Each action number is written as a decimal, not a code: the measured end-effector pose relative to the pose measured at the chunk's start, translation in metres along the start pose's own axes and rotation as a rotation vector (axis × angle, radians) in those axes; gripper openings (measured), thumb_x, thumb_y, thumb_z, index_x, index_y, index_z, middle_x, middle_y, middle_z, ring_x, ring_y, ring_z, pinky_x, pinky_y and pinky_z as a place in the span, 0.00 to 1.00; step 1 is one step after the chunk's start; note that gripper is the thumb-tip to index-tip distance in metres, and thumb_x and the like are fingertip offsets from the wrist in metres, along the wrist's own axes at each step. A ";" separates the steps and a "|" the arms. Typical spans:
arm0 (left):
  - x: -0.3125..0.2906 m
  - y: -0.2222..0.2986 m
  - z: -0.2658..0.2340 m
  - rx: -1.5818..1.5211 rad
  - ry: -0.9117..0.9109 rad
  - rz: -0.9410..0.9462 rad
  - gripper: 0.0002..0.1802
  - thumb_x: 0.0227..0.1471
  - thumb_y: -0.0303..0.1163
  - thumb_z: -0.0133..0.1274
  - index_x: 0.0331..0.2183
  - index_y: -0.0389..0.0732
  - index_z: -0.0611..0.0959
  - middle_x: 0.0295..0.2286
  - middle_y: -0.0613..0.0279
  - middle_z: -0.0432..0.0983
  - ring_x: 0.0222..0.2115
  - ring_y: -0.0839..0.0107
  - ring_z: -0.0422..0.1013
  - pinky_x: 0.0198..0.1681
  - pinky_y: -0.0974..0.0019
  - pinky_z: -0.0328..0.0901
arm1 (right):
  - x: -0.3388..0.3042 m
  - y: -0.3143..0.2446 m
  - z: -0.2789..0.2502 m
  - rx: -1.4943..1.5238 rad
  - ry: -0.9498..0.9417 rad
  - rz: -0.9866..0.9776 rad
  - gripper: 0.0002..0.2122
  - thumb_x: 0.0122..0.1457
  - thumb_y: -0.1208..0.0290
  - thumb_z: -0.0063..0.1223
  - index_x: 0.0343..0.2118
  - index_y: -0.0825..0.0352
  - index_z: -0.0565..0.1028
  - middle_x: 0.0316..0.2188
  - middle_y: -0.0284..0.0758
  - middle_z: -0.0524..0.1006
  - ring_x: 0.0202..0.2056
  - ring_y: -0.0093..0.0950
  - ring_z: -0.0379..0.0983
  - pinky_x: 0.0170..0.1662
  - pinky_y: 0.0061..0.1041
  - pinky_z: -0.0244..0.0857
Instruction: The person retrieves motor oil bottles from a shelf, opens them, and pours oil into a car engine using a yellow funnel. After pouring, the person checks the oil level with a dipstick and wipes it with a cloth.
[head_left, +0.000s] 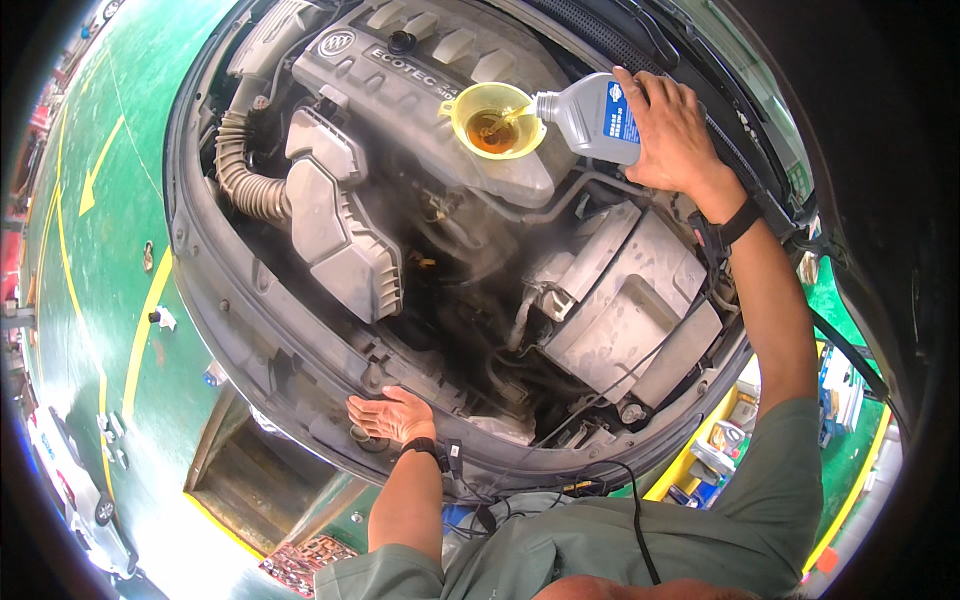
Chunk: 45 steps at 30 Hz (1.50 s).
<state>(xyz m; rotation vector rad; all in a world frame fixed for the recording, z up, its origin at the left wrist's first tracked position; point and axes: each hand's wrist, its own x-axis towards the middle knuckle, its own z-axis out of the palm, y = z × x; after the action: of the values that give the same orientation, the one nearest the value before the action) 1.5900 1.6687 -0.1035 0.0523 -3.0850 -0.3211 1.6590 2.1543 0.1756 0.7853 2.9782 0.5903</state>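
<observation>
Head view: right hand (pixel 668 130) partly hides grey bottle (pixel 590 118)

The right hand (pixel 668 125) is gripping a grey bottle (pixel 590 118), tipped leftward, on the far right; amber liquid (pixel 490 138) is running from its mouth into a yellow funnel (pixel 463 108) that is standing at the engine cover's (pixel 420 85) right end. The left hand (pixel 392 415) is spreading open over the near front panel (pixel 300 385). A ribbed hose (pixel 245 175) is curving on the far left.
</observation>
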 end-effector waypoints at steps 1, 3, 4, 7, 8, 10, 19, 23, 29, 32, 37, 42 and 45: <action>0.000 0.000 0.000 0.001 0.003 0.001 0.42 0.58 0.44 0.45 0.64 0.28 0.54 0.64 0.40 0.52 0.66 0.42 0.48 0.68 0.41 0.42 | 0.001 0.000 -0.001 -0.004 -0.010 0.004 0.55 0.34 0.66 0.73 0.70 0.66 0.53 0.60 0.47 0.66 0.60 0.45 0.64 0.66 0.44 0.53; 0.000 -0.002 0.002 0.002 0.008 0.007 0.42 0.58 0.44 0.45 0.64 0.28 0.54 0.64 0.40 0.51 0.66 0.42 0.47 0.68 0.41 0.42 | 0.001 -0.001 -0.002 -0.009 -0.020 0.011 0.56 0.34 0.66 0.73 0.70 0.66 0.53 0.60 0.47 0.65 0.60 0.45 0.64 0.66 0.44 0.52; 0.000 -0.002 0.002 0.005 0.006 0.006 0.42 0.58 0.44 0.45 0.64 0.28 0.54 0.64 0.40 0.51 0.66 0.42 0.47 0.68 0.41 0.43 | 0.001 -0.001 -0.002 -0.009 -0.019 0.012 0.56 0.34 0.66 0.73 0.70 0.66 0.53 0.60 0.47 0.65 0.60 0.44 0.64 0.66 0.44 0.52; 0.000 -0.002 0.002 0.008 0.002 0.004 0.42 0.58 0.44 0.45 0.64 0.28 0.54 0.65 0.40 0.51 0.66 0.41 0.47 0.68 0.41 0.43 | 0.001 -0.001 -0.004 -0.016 -0.018 0.013 0.56 0.34 0.66 0.73 0.70 0.65 0.53 0.60 0.47 0.65 0.60 0.44 0.63 0.67 0.44 0.52; 0.000 -0.001 0.001 0.007 0.003 0.002 0.42 0.58 0.44 0.45 0.64 0.28 0.54 0.65 0.40 0.51 0.66 0.41 0.47 0.68 0.41 0.43 | 0.001 -0.001 -0.004 -0.019 -0.018 0.012 0.56 0.34 0.66 0.72 0.70 0.65 0.53 0.60 0.47 0.65 0.61 0.44 0.63 0.67 0.43 0.52; 0.000 -0.001 0.001 0.005 0.008 0.004 0.42 0.58 0.44 0.45 0.64 0.28 0.54 0.64 0.40 0.51 0.66 0.41 0.47 0.67 0.41 0.43 | 0.002 0.000 -0.003 -0.019 -0.010 0.002 0.56 0.34 0.67 0.72 0.70 0.65 0.53 0.60 0.47 0.65 0.60 0.44 0.64 0.67 0.43 0.52; 0.000 -0.002 0.002 0.001 0.016 0.024 0.41 0.57 0.43 0.45 0.64 0.28 0.54 0.64 0.39 0.52 0.65 0.41 0.48 0.67 0.41 0.43 | 0.003 0.001 -0.003 -0.036 0.033 -0.035 0.56 0.33 0.68 0.72 0.70 0.65 0.54 0.60 0.46 0.65 0.60 0.44 0.63 0.66 0.43 0.52; 0.000 -0.002 0.001 0.000 0.019 0.022 0.41 0.58 0.43 0.45 0.64 0.28 0.54 0.64 0.39 0.52 0.65 0.41 0.48 0.67 0.41 0.43 | 0.004 0.001 -0.004 -0.035 0.088 -0.070 0.53 0.33 0.71 0.69 0.69 0.66 0.56 0.59 0.47 0.66 0.59 0.44 0.64 0.66 0.43 0.52; 0.000 -0.002 0.002 -0.002 0.025 0.024 0.41 0.58 0.43 0.44 0.64 0.28 0.55 0.64 0.39 0.52 0.65 0.41 0.48 0.68 0.41 0.43 | 0.011 -0.003 -0.010 -0.074 0.037 -0.074 0.57 0.30 0.70 0.75 0.70 0.64 0.56 0.61 0.44 0.66 0.62 0.44 0.61 0.68 0.42 0.50; 0.000 -0.002 0.001 -0.007 0.017 0.018 0.41 0.58 0.43 0.44 0.64 0.27 0.54 0.64 0.39 0.52 0.66 0.41 0.48 0.68 0.41 0.43 | 0.014 -0.003 -0.010 -0.094 0.114 -0.128 0.49 0.33 0.76 0.63 0.67 0.67 0.60 0.58 0.46 0.68 0.59 0.43 0.64 0.66 0.41 0.51; 0.000 0.000 -0.001 -0.005 0.013 0.021 0.41 0.58 0.43 0.44 0.64 0.27 0.54 0.64 0.39 0.52 0.66 0.41 0.48 0.67 0.41 0.43 | 0.021 -0.008 -0.010 -0.156 0.148 -0.167 0.48 0.33 0.78 0.62 0.67 0.67 0.61 0.58 0.45 0.69 0.59 0.42 0.64 0.68 0.41 0.49; 0.000 -0.001 -0.001 -0.005 0.009 0.021 0.41 0.58 0.43 0.44 0.64 0.28 0.54 0.64 0.39 0.52 0.65 0.40 0.48 0.67 0.41 0.43 | 0.030 -0.017 -0.016 -0.221 0.129 -0.187 0.48 0.34 0.77 0.65 0.67 0.66 0.61 0.58 0.43 0.68 0.60 0.41 0.63 0.69 0.41 0.47; 0.000 0.000 -0.002 -0.008 0.010 0.019 0.41 0.58 0.42 0.44 0.64 0.28 0.54 0.64 0.39 0.52 0.65 0.40 0.48 0.67 0.41 0.43 | 0.036 -0.022 -0.019 -0.265 0.096 -0.198 0.49 0.34 0.75 0.68 0.67 0.64 0.61 0.59 0.42 0.67 0.61 0.41 0.62 0.71 0.41 0.45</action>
<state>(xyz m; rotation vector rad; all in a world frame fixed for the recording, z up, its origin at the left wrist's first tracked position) 1.5897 1.6679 -0.1020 0.0236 -3.0724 -0.3307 1.6152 2.1469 0.1884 0.4492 2.9229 1.0065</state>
